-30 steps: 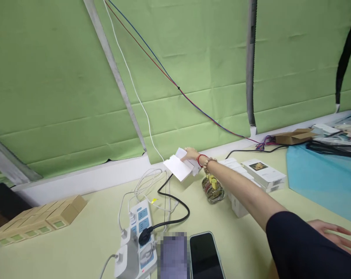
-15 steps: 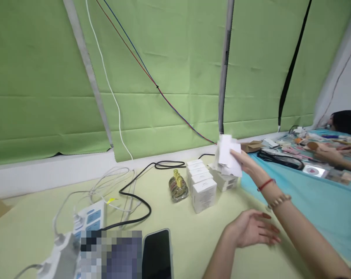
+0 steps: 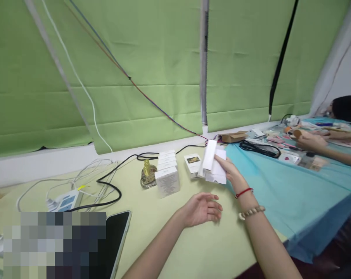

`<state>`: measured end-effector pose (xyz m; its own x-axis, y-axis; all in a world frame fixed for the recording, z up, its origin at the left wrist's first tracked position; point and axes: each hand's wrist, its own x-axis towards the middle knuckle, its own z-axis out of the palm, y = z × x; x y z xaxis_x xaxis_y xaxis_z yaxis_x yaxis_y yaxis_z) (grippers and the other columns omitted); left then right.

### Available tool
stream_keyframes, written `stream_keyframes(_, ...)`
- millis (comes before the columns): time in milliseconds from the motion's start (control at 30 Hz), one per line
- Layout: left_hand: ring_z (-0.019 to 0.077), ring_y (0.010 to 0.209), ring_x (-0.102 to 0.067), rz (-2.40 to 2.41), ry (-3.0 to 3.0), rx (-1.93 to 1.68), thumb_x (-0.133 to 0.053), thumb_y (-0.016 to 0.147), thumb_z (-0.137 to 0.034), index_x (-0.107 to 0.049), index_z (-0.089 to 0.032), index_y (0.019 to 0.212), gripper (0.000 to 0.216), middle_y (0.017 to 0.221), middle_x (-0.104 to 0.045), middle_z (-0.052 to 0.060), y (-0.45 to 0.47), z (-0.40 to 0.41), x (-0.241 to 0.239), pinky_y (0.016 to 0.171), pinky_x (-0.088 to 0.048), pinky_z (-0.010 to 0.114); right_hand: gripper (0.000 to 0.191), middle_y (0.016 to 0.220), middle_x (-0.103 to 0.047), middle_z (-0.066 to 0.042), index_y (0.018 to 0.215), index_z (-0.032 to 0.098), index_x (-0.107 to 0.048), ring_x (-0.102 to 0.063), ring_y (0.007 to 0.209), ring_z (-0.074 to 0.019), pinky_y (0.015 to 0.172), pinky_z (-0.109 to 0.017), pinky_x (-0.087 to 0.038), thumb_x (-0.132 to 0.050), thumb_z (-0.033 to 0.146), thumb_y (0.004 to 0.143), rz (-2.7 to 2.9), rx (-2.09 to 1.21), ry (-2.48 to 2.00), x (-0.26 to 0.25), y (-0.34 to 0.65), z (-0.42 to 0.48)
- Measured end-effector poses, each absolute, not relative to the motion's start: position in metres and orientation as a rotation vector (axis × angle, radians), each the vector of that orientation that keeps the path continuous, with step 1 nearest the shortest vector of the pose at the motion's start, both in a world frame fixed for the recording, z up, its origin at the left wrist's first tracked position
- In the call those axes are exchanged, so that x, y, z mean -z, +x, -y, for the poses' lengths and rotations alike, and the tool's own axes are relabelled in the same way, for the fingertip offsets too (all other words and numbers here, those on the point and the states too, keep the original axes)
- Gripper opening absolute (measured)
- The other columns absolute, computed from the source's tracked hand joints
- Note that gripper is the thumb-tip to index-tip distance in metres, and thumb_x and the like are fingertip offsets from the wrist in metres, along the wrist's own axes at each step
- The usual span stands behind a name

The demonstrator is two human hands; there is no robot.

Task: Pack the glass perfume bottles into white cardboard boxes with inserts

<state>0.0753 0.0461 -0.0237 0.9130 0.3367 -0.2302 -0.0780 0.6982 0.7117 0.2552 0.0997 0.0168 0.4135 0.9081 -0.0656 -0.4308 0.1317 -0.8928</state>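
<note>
My right hand [image 3: 229,169], with a red string and a beaded bracelet at the wrist, grips white cardboard boxes [image 3: 216,164] that look folded flat; I cannot tell how many. Directly left of them, a white box [image 3: 193,166] with a dark and gold picture lies on the table. My left hand [image 3: 203,209] hovers nearer to me, palm turned right, fingers loosely apart and holding nothing. A row of small white boxes [image 3: 167,181] stands further left. Beside that row are glass bottles with gold caps [image 3: 148,176], partly overlapping one another.
A phone [image 3: 117,240] lies at the front left, near a power strip [image 3: 67,200] with tangled cables. A black cable [image 3: 117,190] snakes behind. On the blue cloth [image 3: 259,182] to the right, another person's hands [image 3: 310,141] work among small items and coiled black cable [image 3: 259,149].
The view has shifted to the right. My right hand has turned and lowered the white cardboard boxes, and the box with the picture shows more fully. My left hand stays open.
</note>
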Motion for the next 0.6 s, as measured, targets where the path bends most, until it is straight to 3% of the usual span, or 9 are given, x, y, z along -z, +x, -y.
stream_keyframes(100,0.0187,0.071,-0.057,-0.44,0.824,-0.409,-0.068,0.068,-0.04,-0.048,-0.014,0.093,0.041,0.086,-0.057,0.009,0.078,-0.037,0.019,0.067,-0.041,0.026,0.045,0.093,-0.069,-0.008,0.095,0.014,-0.064,-0.065,0.075,-0.02,0.063,-0.028,-0.054,-0.08,0.031,0.056,0.779,-1.042,-1.05,-0.013,0.254,-0.099)
stream_keyframes(267,0.0141,0.056,-0.048,-0.712,1.182,-0.87,-0.063,0.067,-0.05,-0.043,-0.017,0.077,0.04,0.069,-0.048,0.002,0.086,-0.007,0.018,0.05,-0.032,0.022,0.042,0.094,-0.068,-0.009,0.089,0.012,-0.065,-0.061,0.085,-0.0221,0.077,-0.033,-0.049,-0.074,0.037,0.056,1.051,-0.692,-1.167,-0.001,0.253,-0.106)
stream_keyframes(367,0.0121,0.056,-0.041,-0.91,1.507,-1.107,-0.057,0.072,-0.047,-0.045,-0.017,0.07,0.033,0.062,-0.042,0.0,0.086,0.009,0.017,0.053,-0.031,0.022,0.039,0.09,-0.067,-0.008,0.085,0.013,-0.064,-0.059,0.086,-0.0226,0.08,-0.035,-0.046,-0.07,0.039,0.057,1.054,-0.604,-1.221,0.002,0.255,-0.11)
stream_keyframes(467,0.0134,0.063,-0.043,-1.023,1.704,-1.304,-0.052,0.077,-0.039,-0.046,-0.017,0.072,0.024,0.067,-0.045,0.002,0.084,0.018,0.017,0.058,-0.033,0.023,0.042,0.092,-0.065,-0.008,0.088,0.013,-0.063,-0.056,0.088,-0.0223,0.083,-0.036,-0.045,-0.068,0.039,0.056,1.055,-0.606,-1.225,0.003,0.256,-0.107)
stream_keyframes(600,0.0143,0.074,-0.049,-1.183,1.643,-1.591,-0.057,0.077,-0.035,-0.047,-0.017,0.091,0.025,0.088,-0.051,0.005,0.082,0.018,0.018,0.064,-0.038,0.023,0.052,0.099,-0.059,-0.007,0.098,0.015,-0.061,-0.051,0.099,-0.0236,0.091,-0.039,-0.041,-0.069,0.037,0.052,1.145,-0.61,-1.196,0.005,0.254,-0.09)
